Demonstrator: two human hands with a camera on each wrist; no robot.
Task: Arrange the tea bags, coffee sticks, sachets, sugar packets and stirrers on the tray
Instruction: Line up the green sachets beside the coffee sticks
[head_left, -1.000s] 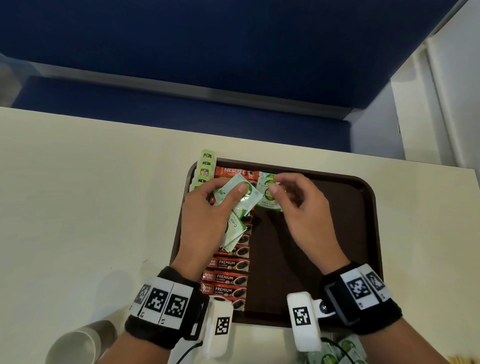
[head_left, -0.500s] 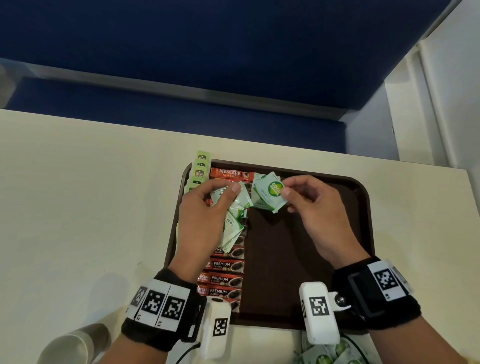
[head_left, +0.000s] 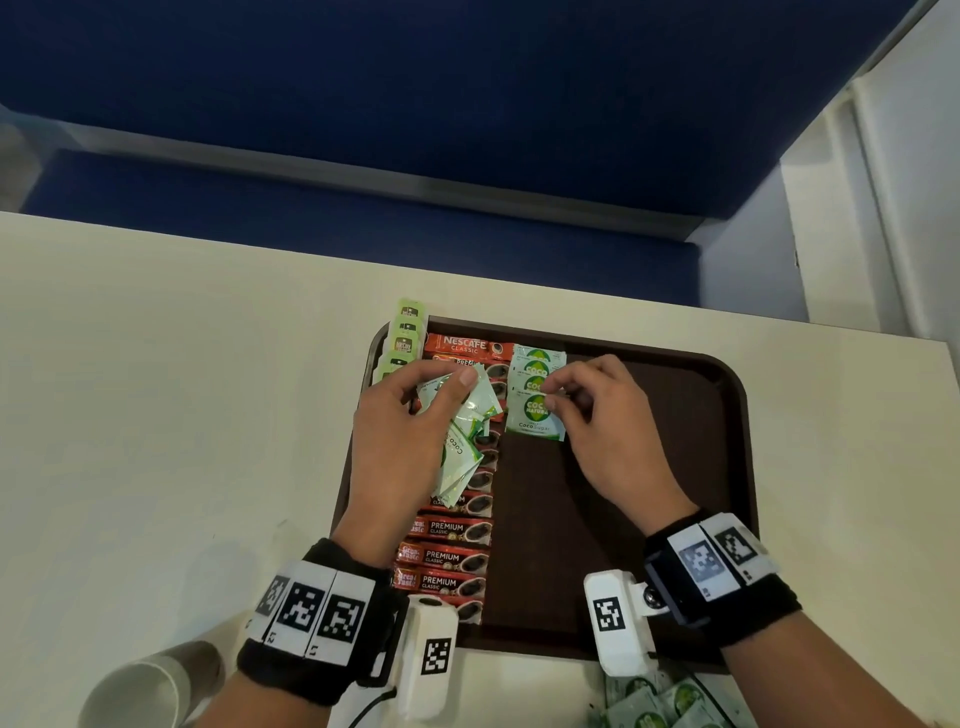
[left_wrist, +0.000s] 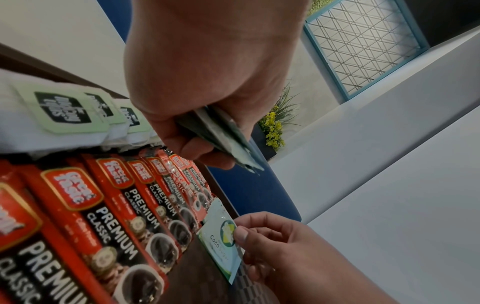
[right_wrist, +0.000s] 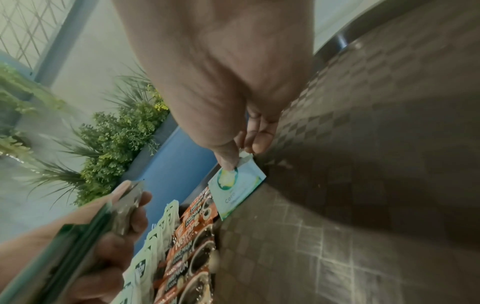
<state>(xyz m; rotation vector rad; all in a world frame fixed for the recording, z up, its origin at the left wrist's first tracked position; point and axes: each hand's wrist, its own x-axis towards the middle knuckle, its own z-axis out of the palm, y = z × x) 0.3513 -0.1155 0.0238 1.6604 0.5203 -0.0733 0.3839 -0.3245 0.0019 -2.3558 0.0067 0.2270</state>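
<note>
The sugar packet (head_left: 535, 415) that my right hand (head_left: 602, 421) carried in the air half a second ago now lies low on the tray (head_left: 727, 467), overlapping the short column of packets just right of the coffee sticks (head_left: 457, 530). So that column has grown by one, I judge. My right grip pinches its right edge, thumb on top. My left hand (head_left: 400, 441) keeps its grip on a fan of spare packets (head_left: 462, 441) above the sticks.

Paper cup (head_left: 150, 686) and loose sugar packets (head_left: 660, 706) cut off by near frame edge. Left hand (head_left: 400, 452) covers middle coffee sticks (head_left: 457, 556); count unclear. Right wrist view blurred; packet print unreadable.
</note>
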